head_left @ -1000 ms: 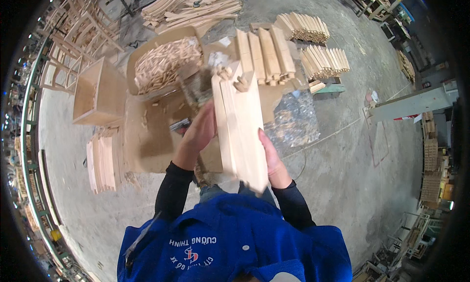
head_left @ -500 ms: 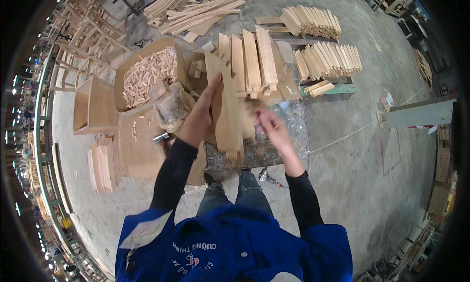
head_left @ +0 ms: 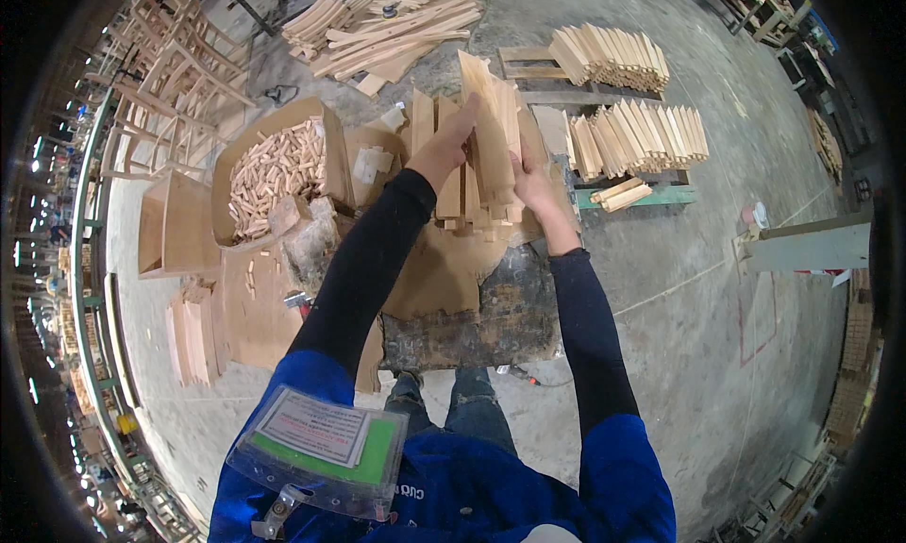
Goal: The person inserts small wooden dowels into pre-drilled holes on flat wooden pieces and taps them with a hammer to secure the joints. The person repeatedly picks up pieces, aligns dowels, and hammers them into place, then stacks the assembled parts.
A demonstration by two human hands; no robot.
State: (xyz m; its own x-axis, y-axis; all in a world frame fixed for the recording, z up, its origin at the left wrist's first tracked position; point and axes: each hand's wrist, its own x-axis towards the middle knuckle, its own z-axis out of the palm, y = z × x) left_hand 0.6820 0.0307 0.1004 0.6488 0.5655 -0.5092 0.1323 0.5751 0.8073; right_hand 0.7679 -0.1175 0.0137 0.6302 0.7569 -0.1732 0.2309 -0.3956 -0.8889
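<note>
A pale wooden board with a slanted far end is held lengthwise between my hands. My left hand grips its left side, fingers closed around the edge. Lower down on the right, my right hand is closed on the same board; some of its fingers are hidden behind the wood. Under and beside it lies a row of similar boards on cardboard, partly covered by my hands.
To the left, a cardboard box holds many short wooden dowels. A plastic-wrapped block sits beside it, near a metal tool head. Stacked wood pieces rest on a pallet at right. Chair frames stand far left.
The board has moved right and away from me, over the row of boards. My right hand, apart from it before, now grips it. My left hand has moved with the board.
</note>
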